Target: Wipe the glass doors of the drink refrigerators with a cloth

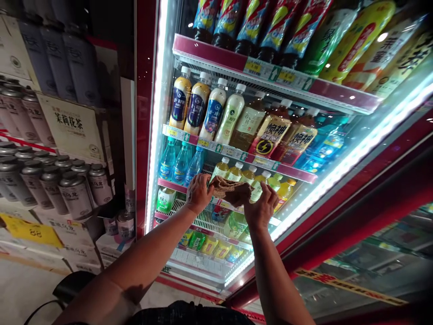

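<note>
A brown cloth (233, 190) is stretched between my two hands in front of a lit drinks cooler. My left hand (199, 193) grips its left end, fingers closed over the edge. At the other end my right hand (261, 208) pinches the cloth, thumb and fingers raised. Behind the cloth stands a row of drink bottles (221, 168) with pale caps, partly covered by it. Blue bottles (182, 164) are near my left hand, and a yellow bottle (286, 192) is just beyond my right hand.
The cooler's upper shelf (216, 49) and middle shelf (233, 151) carry many bottles. A bright light strip (156, 113) runs down the left frame. Stacked boxes (72, 128) and metallic cans (76, 194) stand at left. Another glass-fronted case (372, 253) is at lower right.
</note>
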A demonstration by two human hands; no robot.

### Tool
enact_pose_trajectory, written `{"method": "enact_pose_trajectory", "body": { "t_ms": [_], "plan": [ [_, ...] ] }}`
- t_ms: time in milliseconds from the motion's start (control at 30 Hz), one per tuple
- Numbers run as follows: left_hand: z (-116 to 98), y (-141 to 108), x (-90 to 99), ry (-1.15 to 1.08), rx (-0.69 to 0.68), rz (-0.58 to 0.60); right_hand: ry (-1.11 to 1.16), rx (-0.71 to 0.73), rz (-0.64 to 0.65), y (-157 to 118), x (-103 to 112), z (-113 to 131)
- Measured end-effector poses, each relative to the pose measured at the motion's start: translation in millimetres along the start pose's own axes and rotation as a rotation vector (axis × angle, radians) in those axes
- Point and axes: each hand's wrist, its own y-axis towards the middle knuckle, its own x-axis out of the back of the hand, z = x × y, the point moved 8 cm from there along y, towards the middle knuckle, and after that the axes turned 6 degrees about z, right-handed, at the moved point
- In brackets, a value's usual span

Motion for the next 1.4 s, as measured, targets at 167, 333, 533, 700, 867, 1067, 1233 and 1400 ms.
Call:
{"method": "enact_pose_trajectory", "body": {
  "t_ms": [167, 333, 533, 700, 867, 1067, 1233, 1400],
  "plan": [
    [-7, 2, -1.6, 0.021, 0.033, 0.038, 0.021, -0.048, 0.111, -12, -11, -1],
    [-51, -3, 16.0, -0.154, -0.115, 0.001, 0.248, -0.182, 0.222, -26, -25, -5],
    [-124, -41, 9.7, -0.263, -0.621, 0.226, 1.426, -0.805, 0.297, -75, -48, -10],
    [-109, -55, -5.4, -0.411, -0.621, 0.287, 1.673, -0.904, 0.157, -76, -35, 6],
    [-62, -54, -34.9, -0.553, -0.249, 0.413, 0.808, -0.150, -0.112, -33, -5, 20],
    [9, -83, -58.8, -0.500, 0.216, 0.635, 0.114, 0.497, 0.045, -49, -57, 69],
    [69, -100, -22.0, -0.458, 0.363, 0.572, 0.179, 0.466, 0.156, -47, -56, 66],
    [123, -113, 18.5, -0.411, 0.436, 0.481, 0.073, 0.496, 0.182, -34, -46, 63]
  ]
}}
